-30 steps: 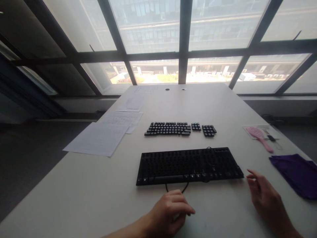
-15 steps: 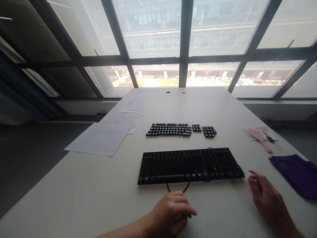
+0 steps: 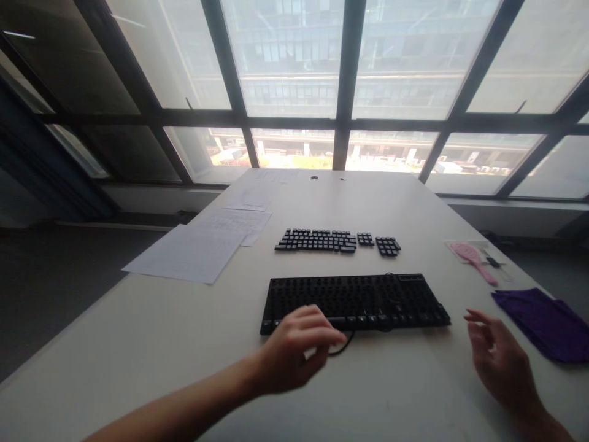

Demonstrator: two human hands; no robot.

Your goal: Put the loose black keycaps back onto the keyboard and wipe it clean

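A black keyboard (image 3: 359, 301) lies on the white table, most of its keys off and only its bottom row in place. Over its front left edge hovers my left hand (image 3: 299, 347), fingers loosely bent and thumb apart from them, with nothing visible in it. A loop of black cable (image 3: 343, 348) shows below the keyboard, beside those fingertips. To the right of the keyboard, my right hand (image 3: 499, 359) rests near the table, fingers slightly curved and apart, empty. Behind the keyboard, removed keycaps (image 3: 317, 240) stand laid out in keyboard order, with a number-pad group (image 3: 388, 247) at the right.
Several paper sheets (image 3: 188, 252) lie along the left side. On the right are a pink hairbrush (image 3: 473, 261), a small dark object (image 3: 494, 262) on a clear sheet, and a purple cloth (image 3: 543, 322). Windows (image 3: 294, 150) stand beyond the table's far end.
My left hand has moved forward and left, from in front of the keyboard to over its front edge. The right hand has barely moved. The view has shifted slightly.
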